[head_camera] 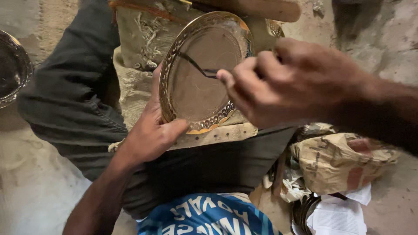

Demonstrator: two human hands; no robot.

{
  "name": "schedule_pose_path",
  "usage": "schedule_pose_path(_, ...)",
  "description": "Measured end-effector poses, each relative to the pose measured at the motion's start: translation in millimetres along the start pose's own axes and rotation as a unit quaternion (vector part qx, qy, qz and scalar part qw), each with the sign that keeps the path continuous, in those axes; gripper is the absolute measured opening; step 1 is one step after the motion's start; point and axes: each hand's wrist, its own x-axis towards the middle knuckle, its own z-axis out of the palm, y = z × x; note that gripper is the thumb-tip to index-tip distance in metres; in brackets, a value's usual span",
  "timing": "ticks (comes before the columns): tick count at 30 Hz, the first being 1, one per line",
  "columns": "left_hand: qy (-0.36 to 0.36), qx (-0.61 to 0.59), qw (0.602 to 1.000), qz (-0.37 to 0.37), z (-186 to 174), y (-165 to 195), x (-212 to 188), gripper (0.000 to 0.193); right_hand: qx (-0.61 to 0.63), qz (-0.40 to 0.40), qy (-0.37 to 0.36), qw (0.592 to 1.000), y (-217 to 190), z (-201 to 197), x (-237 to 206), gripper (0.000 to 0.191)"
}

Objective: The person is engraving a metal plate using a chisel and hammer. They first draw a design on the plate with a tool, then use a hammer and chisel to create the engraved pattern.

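Note:
A round brass plate (198,87) with a pierced, decorated rim rests tilted on a cloth-covered block on my lap. My left hand (150,130) grips its lower left rim, thumb lying over the edge. My right hand (287,80) is closed around a thin dark tool (196,65) whose bent tip touches the plate's upper left inner border.
Another metal dish (13,69) lies at the far left on the dusty floor. Crumpled brown paper (339,159), white printed paper (337,215) and stacked metal rings (305,209) sit at lower right. My dark trouser leg (69,91) stretches to the left.

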Motion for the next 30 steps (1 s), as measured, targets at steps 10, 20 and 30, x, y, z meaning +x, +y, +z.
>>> schedule_pose_path(10, -0.015, -0.011, 0.999, 0.034, -4.2, -13.9, 6.0, 0.108, 0.519, 0.394, -0.411, 0.638, -11.1, -35.6, 48.8, 0.043)
schedule_pose_path(20, -0.019, -0.046, 0.999, 0.005, -5.6, -16.8, 9.7, 0.108, 0.399, 0.376, -0.156, 0.821, -20.6, -23.6, 25.7, 0.035)
schedule_pose_path(30, -0.022, 0.075, 0.996, 0.051, -6.6, -16.5, 7.9, 0.113, 0.605, 0.458, -0.126, 0.639, -37.6, -33.7, 25.8, 0.054)
